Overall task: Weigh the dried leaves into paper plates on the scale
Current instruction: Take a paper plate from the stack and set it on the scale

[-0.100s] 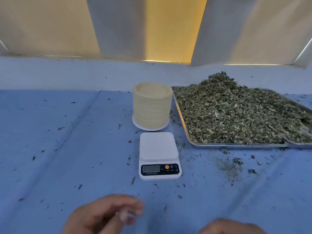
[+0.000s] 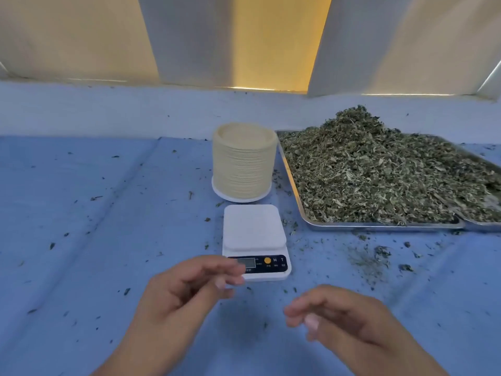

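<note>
A small white digital scale (image 2: 254, 229) sits mid-table with nothing on its platform. Behind it stands a tall stack of cream paper plates (image 2: 244, 164). To the right, a metal tray (image 2: 379, 225) holds a big heap of dried green leaves (image 2: 379, 169). My left hand (image 2: 187, 294) hovers in front of the scale's display, fingers loosely curled and holding nothing; its fingertips overlap the scale's front left corner in view. My right hand (image 2: 349, 321) hovers lower right, also loosely curled and holding nothing.
A blue cloth (image 2: 95, 226) covers the table, sprinkled with leaf crumbs, thickest in front of the tray (image 2: 374, 256). A second tray edge (image 2: 482, 223) shows at the far right. A pale wall ledge (image 2: 108, 109) and curtains close off the back.
Both hands have risen from the bottom edge into view, moving forward toward the scale. The left hand now reaches the scale's front.
</note>
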{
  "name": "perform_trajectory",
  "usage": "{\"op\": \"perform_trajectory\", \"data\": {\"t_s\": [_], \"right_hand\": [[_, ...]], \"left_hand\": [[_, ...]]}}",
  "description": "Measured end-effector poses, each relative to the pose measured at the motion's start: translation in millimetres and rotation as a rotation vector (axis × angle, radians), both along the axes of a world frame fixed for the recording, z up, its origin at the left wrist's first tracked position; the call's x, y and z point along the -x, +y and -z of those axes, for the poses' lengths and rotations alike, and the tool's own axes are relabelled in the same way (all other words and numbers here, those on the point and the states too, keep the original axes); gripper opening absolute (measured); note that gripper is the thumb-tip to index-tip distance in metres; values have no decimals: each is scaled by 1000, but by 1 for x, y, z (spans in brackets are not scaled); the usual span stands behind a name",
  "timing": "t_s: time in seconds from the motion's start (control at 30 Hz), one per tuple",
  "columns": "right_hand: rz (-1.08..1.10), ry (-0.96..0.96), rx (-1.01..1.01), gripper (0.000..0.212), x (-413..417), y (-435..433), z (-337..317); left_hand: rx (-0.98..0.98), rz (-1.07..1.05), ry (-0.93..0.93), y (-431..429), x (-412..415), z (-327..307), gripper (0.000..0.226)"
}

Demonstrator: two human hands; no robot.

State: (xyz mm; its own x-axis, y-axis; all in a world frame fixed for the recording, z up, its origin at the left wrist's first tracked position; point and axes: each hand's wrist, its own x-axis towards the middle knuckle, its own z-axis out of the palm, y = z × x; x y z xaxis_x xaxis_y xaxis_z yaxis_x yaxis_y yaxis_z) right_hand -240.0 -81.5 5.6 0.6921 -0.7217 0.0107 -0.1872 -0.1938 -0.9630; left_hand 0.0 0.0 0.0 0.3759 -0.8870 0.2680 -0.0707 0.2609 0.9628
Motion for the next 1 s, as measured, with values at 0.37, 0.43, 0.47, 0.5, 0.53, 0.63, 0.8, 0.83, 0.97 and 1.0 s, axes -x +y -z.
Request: {"op": "perform_trajectory", "data": {"t_s": [0.37, 0.43, 0.47, 0.5, 0.53, 0.63, 0.8, 0.83, 0.97, 1.0], "right_hand": [[263, -221, 87, 17, -101, -104, 9], [351, -126, 256, 16, -107, -120, 22], [365, -62, 372, 14, -107, -124, 28], [359, -2, 482, 14, -105, -127, 35], [336, 55, 570, 16, -102, -129, 43], [153, 172, 624, 44, -91, -131, 66], [3, 274, 463, 89, -87, -133, 74], [6, 270, 435, 93, -86, -134, 72], [-3, 258, 310, 101, -86, -135, 72], [2, 256, 292, 101, -85, -136, 73]], "left_hand": [[-57, -44, -109, -126, -20, 11, 34], [-69, -133, -180, -141, -27, 24, 38], [-88, -176, -217, -146, -31, 31, 38], [-107, -217, -241, -149, -35, 39, 37], [-133, -252, -248, -150, -37, 48, 35], [-192, -294, -232, -146, -42, 72, 36], [-290, -258, -215, -150, -49, 80, 42], [-287, -249, -203, -150, -50, 80, 42], [-287, -264, -171, -150, -48, 81, 43], [-295, -269, -179, -149, -48, 81, 43]]}}
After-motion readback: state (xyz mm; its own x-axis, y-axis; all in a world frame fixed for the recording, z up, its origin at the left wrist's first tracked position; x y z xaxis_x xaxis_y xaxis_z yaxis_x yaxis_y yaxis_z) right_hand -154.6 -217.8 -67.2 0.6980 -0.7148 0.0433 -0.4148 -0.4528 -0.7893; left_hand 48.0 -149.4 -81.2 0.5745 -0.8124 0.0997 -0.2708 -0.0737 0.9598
